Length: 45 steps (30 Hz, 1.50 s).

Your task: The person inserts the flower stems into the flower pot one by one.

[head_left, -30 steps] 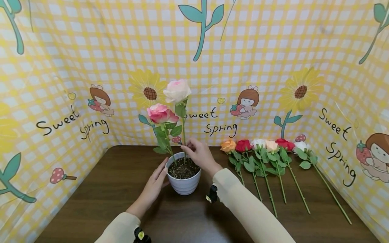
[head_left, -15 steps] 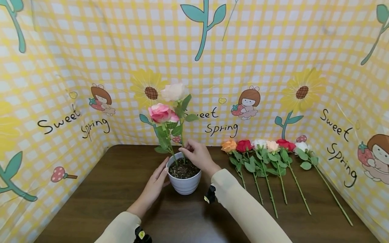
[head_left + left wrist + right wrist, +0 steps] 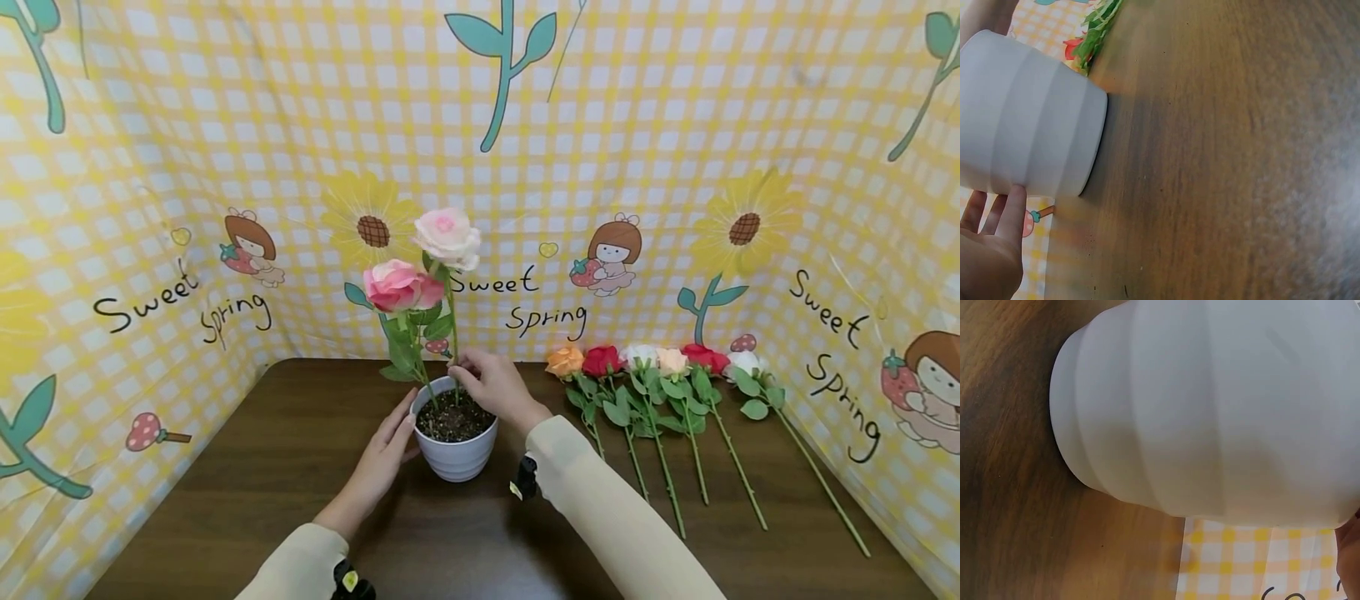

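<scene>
A white ribbed flower pot (image 3: 456,458) full of dark soil (image 3: 454,417) stands on the table. Two roses rise from the soil: a deep pink one (image 3: 402,286) on the left and a taller pale pink one (image 3: 447,237). My right hand (image 3: 495,387) pinches the pale pink rose's stem above the soil. Against the pot's left side rests my left hand (image 3: 384,446), its fingers extended; the left wrist view shows those fingers (image 3: 1013,215) touching the pot wall (image 3: 1029,119). In the right wrist view the pot fills most of the picture and only a sliver of hand (image 3: 1349,556) shows.
Several cut roses lie in a row on the right of the brown table (image 3: 225,500), among them an orange rose (image 3: 564,361), a red rose (image 3: 602,359) and a white rose (image 3: 744,363). A yellow checked cloth (image 3: 645,125) hangs behind and at both sides.
The pale pink rose's head has turned: it leaned left with leaves to the right half a second ago, and now faces forward, further right. My left hand and the pot have stayed put.
</scene>
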{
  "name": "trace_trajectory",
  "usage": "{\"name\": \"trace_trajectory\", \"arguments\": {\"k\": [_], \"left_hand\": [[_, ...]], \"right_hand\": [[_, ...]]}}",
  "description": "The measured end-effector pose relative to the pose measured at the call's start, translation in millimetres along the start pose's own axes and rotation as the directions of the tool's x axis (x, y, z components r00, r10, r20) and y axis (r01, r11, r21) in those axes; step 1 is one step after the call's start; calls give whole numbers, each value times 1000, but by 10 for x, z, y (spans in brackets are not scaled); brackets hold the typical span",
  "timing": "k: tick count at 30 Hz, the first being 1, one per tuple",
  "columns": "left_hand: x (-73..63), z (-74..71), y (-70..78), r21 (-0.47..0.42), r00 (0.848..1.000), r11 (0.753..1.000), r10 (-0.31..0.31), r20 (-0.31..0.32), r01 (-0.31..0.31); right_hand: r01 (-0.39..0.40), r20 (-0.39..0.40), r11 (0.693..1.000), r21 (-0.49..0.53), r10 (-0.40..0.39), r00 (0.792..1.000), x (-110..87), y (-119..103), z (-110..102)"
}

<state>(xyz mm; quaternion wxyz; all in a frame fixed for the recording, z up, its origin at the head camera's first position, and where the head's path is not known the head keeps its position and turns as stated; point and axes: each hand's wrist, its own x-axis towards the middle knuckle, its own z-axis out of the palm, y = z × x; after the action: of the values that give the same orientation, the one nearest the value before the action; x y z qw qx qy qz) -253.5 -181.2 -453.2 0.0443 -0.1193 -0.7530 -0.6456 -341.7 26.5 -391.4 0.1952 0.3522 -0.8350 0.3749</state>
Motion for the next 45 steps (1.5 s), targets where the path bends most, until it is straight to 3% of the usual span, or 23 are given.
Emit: {"name": "trace_trajectory", "arguments": {"k": [13, 25, 45], "left_hand": [[-2, 1, -1, 1, 1000, 1000, 2, -1, -2], [5, -8, -10, -10, 1000, 1000, -1, 4, 1], [-1, -3, -15, -8, 1000, 1000, 17, 1, -17]], "right_hand": [[19, 28, 1000, -13, -19, 999, 9, -14, 11], [-86, 94, 992, 93, 77, 993, 30, 15, -30], [-145, 104, 977, 156, 129, 986, 9, 69, -41]]}}
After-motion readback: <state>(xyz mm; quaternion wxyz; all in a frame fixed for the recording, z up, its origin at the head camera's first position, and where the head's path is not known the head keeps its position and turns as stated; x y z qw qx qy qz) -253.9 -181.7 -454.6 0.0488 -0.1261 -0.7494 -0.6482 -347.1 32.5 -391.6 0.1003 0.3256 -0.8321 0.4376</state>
